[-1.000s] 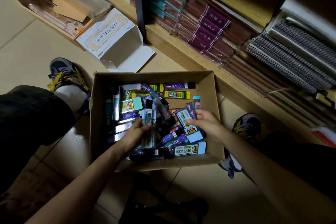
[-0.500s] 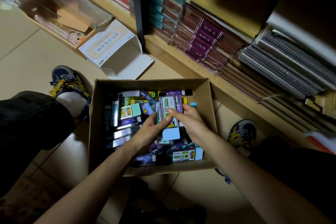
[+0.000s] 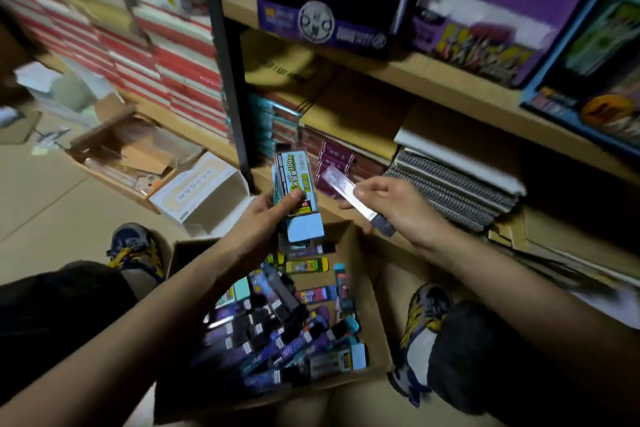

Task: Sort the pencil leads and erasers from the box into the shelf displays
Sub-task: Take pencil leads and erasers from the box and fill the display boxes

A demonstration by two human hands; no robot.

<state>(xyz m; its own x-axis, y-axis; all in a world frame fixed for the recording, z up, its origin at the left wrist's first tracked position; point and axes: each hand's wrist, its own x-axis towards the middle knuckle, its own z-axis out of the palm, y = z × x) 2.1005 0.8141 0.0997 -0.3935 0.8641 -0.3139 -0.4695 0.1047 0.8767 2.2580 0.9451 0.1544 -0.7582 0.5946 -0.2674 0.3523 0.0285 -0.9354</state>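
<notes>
The wooden shelf [image 3: 433, 80] rises in front of the person, with purple display boxes [image 3: 329, 28] standing on its upper board. On the floor below sits the cardboard box [image 3: 379, 315], with packs of leads and erasers [image 3: 277, 333] heaped inside. Above its far edge the left hand [image 3: 263, 215] grips a stack of teal lead packs [image 3: 296, 180] upright, fingers [image 3: 294, 199] curled round them. Just beside it the right hand [image 3: 398, 208] pinches a slim purple lead case [image 3: 346, 192], tilted, between fingers and thumb.
</notes>
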